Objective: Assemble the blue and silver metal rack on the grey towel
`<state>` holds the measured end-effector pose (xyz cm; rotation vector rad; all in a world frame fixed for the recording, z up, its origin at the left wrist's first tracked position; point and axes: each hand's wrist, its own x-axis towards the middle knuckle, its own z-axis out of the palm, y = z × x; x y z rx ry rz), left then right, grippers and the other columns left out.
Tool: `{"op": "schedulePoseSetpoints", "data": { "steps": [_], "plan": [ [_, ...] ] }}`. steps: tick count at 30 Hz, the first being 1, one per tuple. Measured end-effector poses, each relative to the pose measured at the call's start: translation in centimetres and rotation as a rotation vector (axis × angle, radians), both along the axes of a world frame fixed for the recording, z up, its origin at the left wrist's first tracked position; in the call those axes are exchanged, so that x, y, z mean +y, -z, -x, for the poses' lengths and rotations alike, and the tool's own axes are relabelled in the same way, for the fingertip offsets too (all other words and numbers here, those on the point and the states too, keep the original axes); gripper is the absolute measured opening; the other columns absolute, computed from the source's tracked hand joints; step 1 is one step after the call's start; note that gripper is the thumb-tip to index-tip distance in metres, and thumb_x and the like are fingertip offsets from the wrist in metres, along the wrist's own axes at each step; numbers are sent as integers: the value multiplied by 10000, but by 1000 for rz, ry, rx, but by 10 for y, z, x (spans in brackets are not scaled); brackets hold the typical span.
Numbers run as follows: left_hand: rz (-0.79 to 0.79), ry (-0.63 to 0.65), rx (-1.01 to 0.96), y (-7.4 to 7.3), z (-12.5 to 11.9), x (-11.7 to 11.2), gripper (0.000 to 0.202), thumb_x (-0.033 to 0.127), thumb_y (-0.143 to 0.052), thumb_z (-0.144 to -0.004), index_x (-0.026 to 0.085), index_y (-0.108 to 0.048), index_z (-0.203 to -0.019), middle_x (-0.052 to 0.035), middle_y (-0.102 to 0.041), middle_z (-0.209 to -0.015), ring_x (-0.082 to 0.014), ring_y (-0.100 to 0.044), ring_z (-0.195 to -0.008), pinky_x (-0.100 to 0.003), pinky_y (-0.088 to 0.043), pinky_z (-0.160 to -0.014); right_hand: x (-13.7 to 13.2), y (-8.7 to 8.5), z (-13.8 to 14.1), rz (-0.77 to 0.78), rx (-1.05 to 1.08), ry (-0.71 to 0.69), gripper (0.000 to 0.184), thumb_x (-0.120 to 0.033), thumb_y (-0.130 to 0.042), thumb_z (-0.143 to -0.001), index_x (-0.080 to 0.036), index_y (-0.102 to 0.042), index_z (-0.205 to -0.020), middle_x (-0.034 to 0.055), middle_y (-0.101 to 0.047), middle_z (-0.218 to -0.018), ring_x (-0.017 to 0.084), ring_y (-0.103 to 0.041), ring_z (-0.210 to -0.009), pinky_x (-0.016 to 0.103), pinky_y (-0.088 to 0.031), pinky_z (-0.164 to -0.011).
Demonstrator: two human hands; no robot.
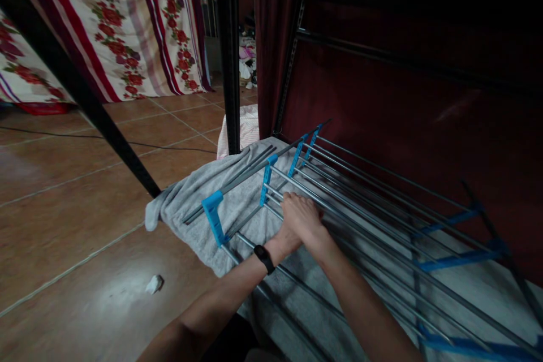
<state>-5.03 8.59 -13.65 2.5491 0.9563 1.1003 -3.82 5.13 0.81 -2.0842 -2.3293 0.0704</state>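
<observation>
A folded drying rack (360, 192) of grey metal rods and blue plastic joints lies on a grey towel (199, 192) on the floor. My right hand (303, 215) rests on top of the rods near the rack's left end, fingers curled over a rod. My left hand (285, 240), with a black watch on its wrist, sits just under and beside the right hand, mostly hidden by it, among the same rods. A blue end bracket (213, 216) stands a little to the left of both hands.
Brown floor tiles (85, 209) stretch to the left, with a small white scrap (154, 284) lying there. Black metal frame posts (229, 51) rise behind the rack. A dark red curtain (403, 102) hangs at the right, a floral cloth (106, 22) at the back left.
</observation>
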Motion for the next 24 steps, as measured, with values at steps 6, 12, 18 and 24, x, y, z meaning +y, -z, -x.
{"op": "schedulePoseSetpoints", "data": {
  "steps": [6, 12, 18, 24],
  "plan": [
    [-59, 99, 16, 15, 20, -11, 388, 158, -340, -968, 194, -620, -1234, -109, -679, -1216, -250, -608, -1156, -400, -510, -993, 32, 6, 6, 103, 143, -81, 400, -140, -399, -970, -76, -476, -1356, 221, -662, -1186, 295, -653, -1082, 381, -471, -889],
    [-238, 92, 126, 11, 35, -23, 242, 178, -440, -970, 174, -668, -1052, -110, -705, -1109, -220, -647, -1058, -409, -547, -931, 64, 18, 9, 125, 243, -138, 506, -278, -519, -961, -103, -403, -1421, 173, -625, -1302, 234, -594, -1201, 304, -445, -960],
    [-361, 194, 187, -9, 60, -28, 264, 125, -453, -949, 205, -651, -1105, -85, -687, -1142, -196, -611, -1115, -354, -520, -945, 77, 29, 7, 123, 262, -130, 355, -207, -429, -987, -105, -491, -1321, 157, -651, -1255, 220, -597, -1188, 292, -437, -945],
    [-135, -6, -56, -10, 107, -27, 247, 128, -432, -932, 208, -646, -1029, -76, -652, -1101, -199, -594, -1050, -370, -518, -918, 73, 33, 13, 94, 253, -88, 323, -287, -441, -1007, -130, -508, -1282, 146, -666, -1220, 218, -615, -1163, 267, -446, -885]
  ]
}}
